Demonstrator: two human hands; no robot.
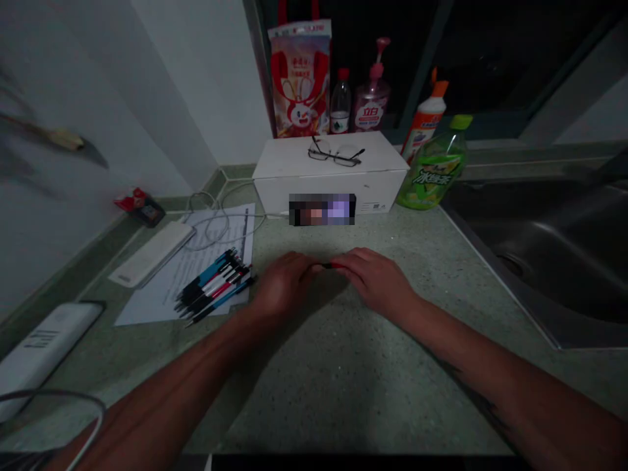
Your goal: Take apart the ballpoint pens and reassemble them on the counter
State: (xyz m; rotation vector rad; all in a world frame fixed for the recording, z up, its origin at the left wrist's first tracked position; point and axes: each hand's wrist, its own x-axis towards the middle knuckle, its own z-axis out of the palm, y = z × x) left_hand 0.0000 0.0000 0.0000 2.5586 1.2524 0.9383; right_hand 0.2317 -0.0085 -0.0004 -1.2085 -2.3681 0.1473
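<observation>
One thin black-and-red thing (327,265) is in the middle — the left hand (284,282) and right hand (380,278) pinch it with their fingers. Pens (216,286) lie on paper (142,307), far left.

Stone-like countertop (314,379), softly glossy metal sink (564,235), matt cardboard box (277,190), smooth plastic pens (216,286), paper sheet (147,307).

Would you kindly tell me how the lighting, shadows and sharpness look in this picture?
Head view: dim overall, the window nearly black; soft shadow on the counter; left hand slightly softer than right hand; black-and-red item pinched between them, its detail hard to make out; pixelated patch before the white box.
</observation>
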